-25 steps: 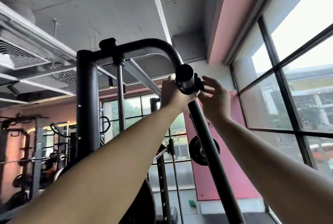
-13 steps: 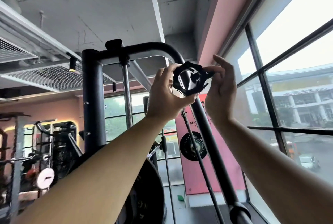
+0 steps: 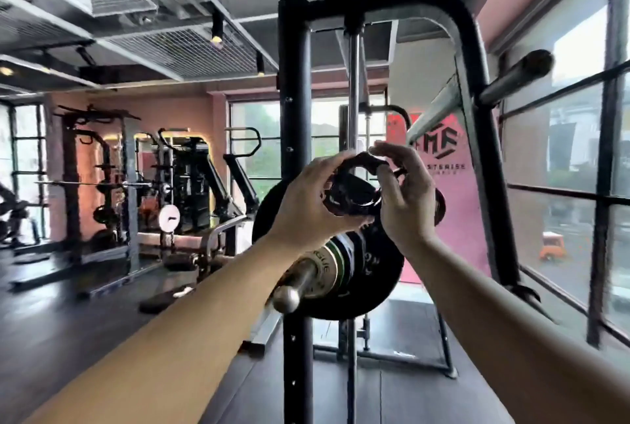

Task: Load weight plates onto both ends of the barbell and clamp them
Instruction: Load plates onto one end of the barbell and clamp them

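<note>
A black ring-shaped barbell clamp [image 3: 353, 193] is held in mid-air between my two hands. My left hand [image 3: 306, 205] grips its left side and my right hand [image 3: 404, 195] pinches its right side and top. Just below, the steel barbell sleeve [image 3: 300, 282] points toward me, its rounded end bare. A black weight plate [image 3: 371, 273] sits on that sleeve behind a green-banded collar. The clamp is above the sleeve end, not on it.
The black rack upright [image 3: 295, 117] and its curved top frame stand right behind the plate. A storage peg [image 3: 514, 77] sticks out at upper right. Windows [image 3: 576, 168] run along the right. Other racks and machines [image 3: 143, 185] fill the left side.
The clamp came off the high storage peg into both hands. My view dropped from the ceiling to the loaded barbell sleeve, and both hands brought the clamp down in front of the plate.
</note>
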